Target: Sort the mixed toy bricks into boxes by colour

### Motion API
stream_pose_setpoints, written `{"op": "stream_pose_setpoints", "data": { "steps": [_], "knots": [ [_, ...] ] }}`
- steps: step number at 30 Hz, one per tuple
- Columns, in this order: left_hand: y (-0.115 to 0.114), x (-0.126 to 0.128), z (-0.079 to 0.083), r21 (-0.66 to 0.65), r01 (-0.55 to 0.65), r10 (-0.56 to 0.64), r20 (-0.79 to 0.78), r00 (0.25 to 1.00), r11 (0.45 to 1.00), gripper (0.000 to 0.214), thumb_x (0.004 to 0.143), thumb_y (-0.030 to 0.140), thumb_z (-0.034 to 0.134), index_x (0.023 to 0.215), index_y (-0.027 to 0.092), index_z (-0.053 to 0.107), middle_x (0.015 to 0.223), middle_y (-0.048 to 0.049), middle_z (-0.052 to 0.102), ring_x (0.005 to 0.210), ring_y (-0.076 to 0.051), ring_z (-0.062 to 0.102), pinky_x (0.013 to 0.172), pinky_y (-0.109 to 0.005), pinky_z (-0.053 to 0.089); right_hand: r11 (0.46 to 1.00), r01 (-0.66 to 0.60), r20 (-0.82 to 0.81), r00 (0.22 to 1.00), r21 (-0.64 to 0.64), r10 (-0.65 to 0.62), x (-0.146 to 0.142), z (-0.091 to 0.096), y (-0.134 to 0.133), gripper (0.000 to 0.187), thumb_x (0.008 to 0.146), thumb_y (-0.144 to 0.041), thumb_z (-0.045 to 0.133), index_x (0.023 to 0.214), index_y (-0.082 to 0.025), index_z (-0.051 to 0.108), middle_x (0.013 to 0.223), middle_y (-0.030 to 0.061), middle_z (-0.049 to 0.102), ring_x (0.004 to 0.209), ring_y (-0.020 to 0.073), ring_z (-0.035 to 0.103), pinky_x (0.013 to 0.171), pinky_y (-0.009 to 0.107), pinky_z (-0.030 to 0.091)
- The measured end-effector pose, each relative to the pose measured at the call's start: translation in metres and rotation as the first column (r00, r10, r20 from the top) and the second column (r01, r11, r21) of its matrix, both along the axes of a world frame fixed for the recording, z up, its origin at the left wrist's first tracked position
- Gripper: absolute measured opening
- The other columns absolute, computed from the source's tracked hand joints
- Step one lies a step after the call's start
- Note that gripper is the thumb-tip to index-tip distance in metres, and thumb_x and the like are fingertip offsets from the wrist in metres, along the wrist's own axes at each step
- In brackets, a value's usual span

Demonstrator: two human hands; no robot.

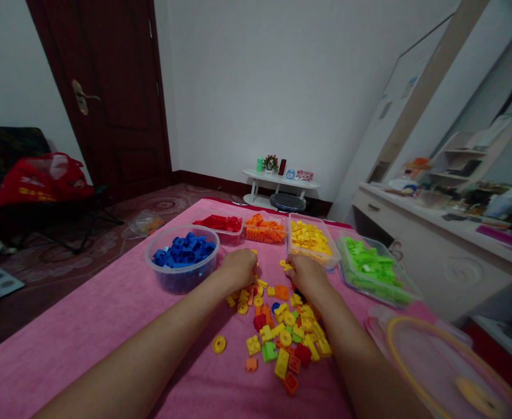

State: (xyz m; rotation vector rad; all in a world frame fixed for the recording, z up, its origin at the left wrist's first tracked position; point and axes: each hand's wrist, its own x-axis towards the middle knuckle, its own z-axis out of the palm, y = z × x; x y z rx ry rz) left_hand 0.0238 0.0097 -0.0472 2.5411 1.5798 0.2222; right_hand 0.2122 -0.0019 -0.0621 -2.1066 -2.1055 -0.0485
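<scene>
My left hand (239, 269) is closed in a pinch at the left back of a loose heap of toy bricks. Bits of yellow show at its fingertips, mostly hidden by the fingers. My right hand (310, 274) pinches a small yellow building brick (284, 265), just in front of the clear box of yellow bricks (335, 256). Between and below both hands lies the mixed heap (288, 319): mainly yellow, with some orange, red, green and blue pieces. A yellow wheel-like piece (219, 344) rests apart on the left, and a small orange brick (251, 365) lies nearer me.
Left of the heap stands a round tub of blue bricks (152, 265). Clear boxes hold red bricks (221, 223), orange bricks (265, 230) and green bricks (371, 258). Round clear lids (439, 366) lie at the right. Everything sits on a pink cloth (107, 317).
</scene>
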Motion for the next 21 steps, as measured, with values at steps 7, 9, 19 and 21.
{"op": "stream_pose_setpoints", "data": {
  "steps": [7,9,19,21],
  "knots": [
    [0.004,0.003,0.010,0.173,-0.034,-0.030,0.350,0.936,0.984,0.019,0.069,0.027,0.064,0.085,0.017,0.069,0.094,-0.0070,0.065,0.089,-0.020,0.058,0.082,-0.031,0.045,0.985,-0.106,-0.755,0.632,0.136,0.172,-0.018,0.013,0.000,0.023,0.078,-0.035,0.050,0.087,-0.016,0.059,0.071,0.0030,0.064,0.057,0.0120,0.057,0.054,0.023,0.042],
    [0.004,0.004,0.018,0.257,-0.076,-0.069,0.512,0.856,0.963,0.022,0.072,0.029,0.064,0.089,0.017,0.068,0.095,-0.0056,0.066,0.091,-0.019,0.058,0.085,-0.030,0.043,0.991,-0.095,-0.931,0.344,0.095,0.123,-0.023,0.017,-0.001,0.025,0.075,-0.037,0.053,0.086,-0.015,0.057,0.066,0.0014,0.062,0.048,0.0090,0.052,0.044,0.019,0.037],
    [-0.001,0.013,0.021,0.279,0.159,-0.303,0.605,0.736,0.947,0.023,0.084,0.028,0.050,0.092,0.019,0.070,0.098,-0.0043,0.064,0.093,-0.017,0.055,0.086,-0.029,0.042,0.938,-0.338,-0.801,-0.541,-0.072,-0.256,-0.046,0.028,-0.013,0.017,0.081,-0.034,0.055,0.081,-0.018,0.052,0.058,-0.0032,0.057,0.041,0.0052,0.048,0.032,0.012,0.029],
    [-0.001,0.015,0.018,0.275,0.199,-0.328,0.587,0.740,0.941,0.026,0.086,0.027,0.046,0.089,0.017,0.070,0.097,-0.0047,0.065,0.092,-0.016,0.056,0.085,-0.027,0.042,0.958,-0.280,-0.802,-0.555,-0.069,-0.220,-0.049,0.023,-0.011,0.017,0.079,-0.034,0.059,0.080,-0.018,0.052,0.055,-0.0048,0.055,0.039,0.0044,0.046,0.031,0.011,0.028]
  ]
}}
